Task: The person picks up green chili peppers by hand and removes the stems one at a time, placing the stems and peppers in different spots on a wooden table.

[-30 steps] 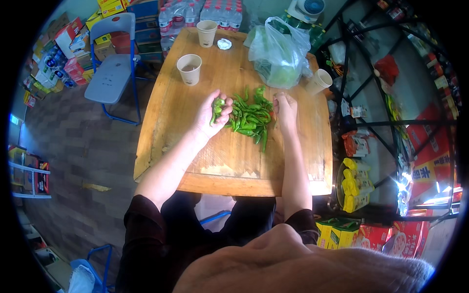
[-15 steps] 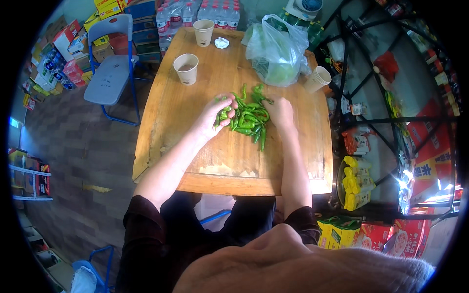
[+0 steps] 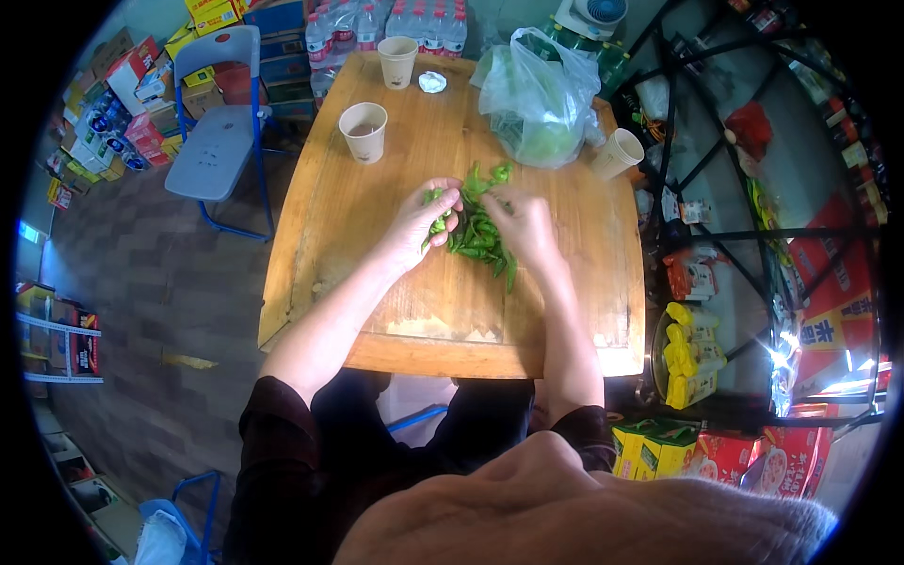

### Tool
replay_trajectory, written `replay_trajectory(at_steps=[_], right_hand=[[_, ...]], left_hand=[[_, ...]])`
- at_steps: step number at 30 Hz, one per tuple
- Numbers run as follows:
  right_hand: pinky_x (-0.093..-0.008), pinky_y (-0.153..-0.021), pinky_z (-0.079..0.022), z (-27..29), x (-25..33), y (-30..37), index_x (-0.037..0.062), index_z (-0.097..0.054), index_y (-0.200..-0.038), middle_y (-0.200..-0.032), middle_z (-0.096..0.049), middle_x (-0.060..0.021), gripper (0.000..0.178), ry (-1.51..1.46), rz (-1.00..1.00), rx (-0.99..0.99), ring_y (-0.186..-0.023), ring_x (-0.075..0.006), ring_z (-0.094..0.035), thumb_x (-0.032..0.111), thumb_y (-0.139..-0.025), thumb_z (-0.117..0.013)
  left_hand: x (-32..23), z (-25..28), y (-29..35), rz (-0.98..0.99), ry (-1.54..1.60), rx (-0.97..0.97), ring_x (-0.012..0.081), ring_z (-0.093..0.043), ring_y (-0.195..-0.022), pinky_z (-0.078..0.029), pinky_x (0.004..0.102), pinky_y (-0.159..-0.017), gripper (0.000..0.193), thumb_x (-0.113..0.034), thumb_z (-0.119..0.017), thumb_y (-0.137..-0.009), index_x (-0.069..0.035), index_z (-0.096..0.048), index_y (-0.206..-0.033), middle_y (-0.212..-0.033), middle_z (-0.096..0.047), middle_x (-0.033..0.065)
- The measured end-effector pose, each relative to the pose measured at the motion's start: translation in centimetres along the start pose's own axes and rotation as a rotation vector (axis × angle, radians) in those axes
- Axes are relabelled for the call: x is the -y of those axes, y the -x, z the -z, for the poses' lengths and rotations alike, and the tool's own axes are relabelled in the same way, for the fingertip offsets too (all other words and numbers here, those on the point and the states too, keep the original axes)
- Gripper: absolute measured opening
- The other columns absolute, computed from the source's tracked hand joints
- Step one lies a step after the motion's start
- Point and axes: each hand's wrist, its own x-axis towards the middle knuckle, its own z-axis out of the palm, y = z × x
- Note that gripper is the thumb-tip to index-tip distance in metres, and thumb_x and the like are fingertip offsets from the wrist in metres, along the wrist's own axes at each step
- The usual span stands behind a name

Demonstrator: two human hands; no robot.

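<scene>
A heap of green chili peppers lies on the wooden table in front of me. My left hand, at the heap's left side, is closed around several green peppers, which show between thumb and fingers. Over the right part of the heap is my right hand, with its fingers pinched together close to the left hand. What those fingertips hold, if anything, is too small to make out. A few peppers stick out beyond the far side of the heap.
At the far right of the table stands a plastic bag with green contents, beside a tilted paper cup. Two more paper cups, one holding dark liquid, and crumpled white paper sit far left. A folding chair stands left.
My right hand has moved left from the heap's right edge, over the peppers toward my left hand. The left hand stays closed on its peppers, nearly in place.
</scene>
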Motion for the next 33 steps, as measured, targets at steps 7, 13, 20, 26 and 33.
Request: replay_trajectory(at_steps=[7,13,20,26,33], right_hand=[[-0.0335,-0.066,-0.050,-0.4,2.1,0.4,0.0001,-0.067,-0.090,-0.083,-0.067,-0.0178,0.013,-0.028,-0.014,0.331,-0.074,-0.0259,-0.066,0.012,-0.085,-0.064],[-0.0249,-0.074,-0.047,-0.2,0.7,0.6,-0.0023,-0.066,-0.092,-0.084,-0.067,0.0005,0.020,-0.585,-0.256,0.448,-0.080,-0.0063,-0.057,0.016,-0.095,-0.058],[-0.0191,-0.048,-0.033,1.9,-0.1,-0.1,0.0031,-0.062,-0.081,-0.068,-0.059,0.0006,0.020,-0.906,-0.422,0.421,-0.057,-0.0042,-0.047,0.016,-0.094,-0.054],[-0.0217,-0.041,-0.027,2.1,-3.0,-2.0,0.0046,-0.055,-0.089,-0.071,-0.058,-0.0061,0.013,-1.127,-0.807,-0.187,-0.052,-0.0093,-0.047,0.014,-0.090,-0.045],[-0.0393,-0.070,-0.051,0.0,-5.7,-0.9,0.0073,-0.070,-0.089,-0.078,-0.066,-0.0191,0.025,0.186,-0.309,-0.125,-0.076,-0.0341,-0.065,0.031,-0.084,-0.065]], left_hand=[[-0.2,0.5,0.4,0.051,0.026,0.032,0.0091,-0.050,-0.059,-0.033,0.0177,-0.039,0.021,-0.026,-0.062,-0.091,-0.010,-0.052,-0.099,-0.079,-0.054,0.0029],[-0.2,1.1,0.1,0.221,0.275,0.145,0.0089,-0.050,-0.058,-0.032,0.0159,-0.037,0.020,-0.028,-0.063,-0.091,-0.010,-0.053,-0.093,-0.076,-0.054,0.0033],[-0.6,1.6,0.0,0.292,0.414,0.322,0.0083,-0.046,-0.053,-0.033,0.0132,-0.033,0.020,-0.023,-0.058,-0.093,-0.004,-0.053,-0.089,-0.074,-0.051,0.0045],[-0.9,2.5,-0.4,0.225,0.503,0.087,0.0115,-0.052,-0.062,-0.039,0.0163,-0.038,0.015,-0.011,-0.062,-0.087,-0.003,-0.059,-0.099,-0.082,-0.059,0.0077],[-0.3,2.3,-0.7,0.195,0.401,0.150,0.0108,-0.049,-0.064,-0.033,0.0149,-0.037,0.015,-0.011,-0.062,-0.089,-0.006,-0.057,-0.102,-0.085,-0.053,0.0054]])
